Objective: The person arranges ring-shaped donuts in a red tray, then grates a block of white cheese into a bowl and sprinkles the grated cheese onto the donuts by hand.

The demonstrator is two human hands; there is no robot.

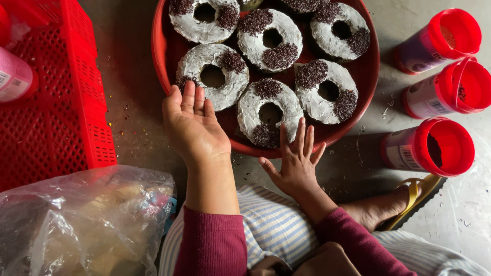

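Note:
A round red tray (162, 66) on the grey floor holds several ring doughnuts with white icing and patches of dark chocolate sprinkles. My left hand (193, 125) rests on the tray's near left rim, fingers apart, its tips by one doughnut (214, 76). My right hand (294, 161) lies open at the near rim, fingers spread and reaching toward the nearest doughnut (270, 113). Neither hand holds anything. Both arms wear dark red sleeves.
Three red-lidded sprinkle jars (434, 147) lie open on their sides at the right. A red plastic crate (76, 102) with a pink bottle (15, 76) stands at the left. A clear plastic bag (87, 220) sits bottom left. My sandalled foot (404, 199) is near the lowest jar.

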